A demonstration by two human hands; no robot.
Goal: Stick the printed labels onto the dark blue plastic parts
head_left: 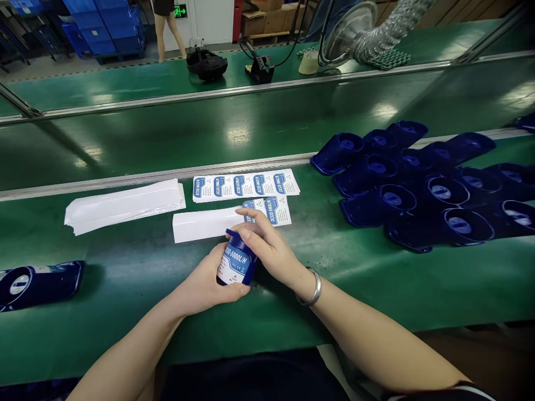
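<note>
My left hand [203,283] is wrapped around a dark blue plastic housing [252,268], its thumb along the lower edge. A blue and white printed label [232,264] lies on the housing's side facing me. From the right, my right hand [267,245] touches the top of the same housing, with the index finger stretched out past it. Just behind the hands is a backing strip [204,224], bare white on its left and still bearing blue and white labels at its right end. A full label sheet [246,185] lies behind that strip.
Blank white strips [125,205] are piled at the left. Another blue housing [45,284] lies at the far left. Several blue housings [443,192] stand grouped on the right. A metal rail [159,175] runs behind the sheets. Farther back are a soldering iron stand [261,71] and a ducted hood [351,33].
</note>
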